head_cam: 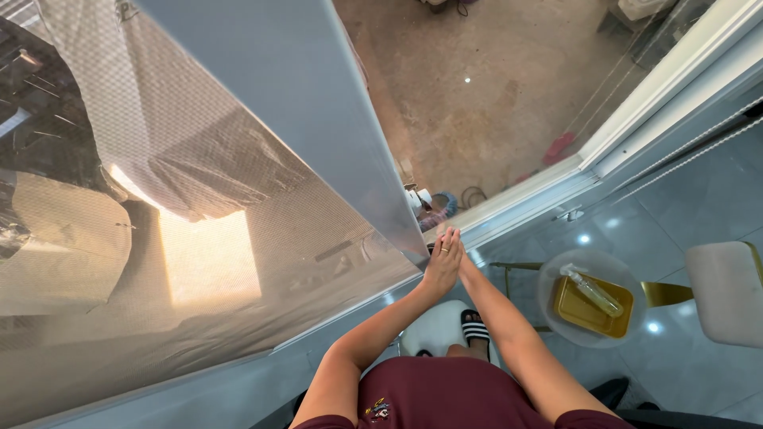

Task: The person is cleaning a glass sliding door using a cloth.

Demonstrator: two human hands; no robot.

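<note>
A tall grey-framed panel with a mesh screen beside it fills the left of the view. My left hand lies flat, fingers straight and together, against the lower corner of that grey frame; a ring shows on one finger. My right hand reaches the same corner from the right and is mostly hidden behind my left hand, so its grip is not visible. Both arms stretch forward from my dark red shirt.
I stand on a white stool, one foot in a black striped sandal. A round glass table at the right carries a gold tray and a clear spray bottle. A white cushioned chair stands further right. A white window frame crosses behind.
</note>
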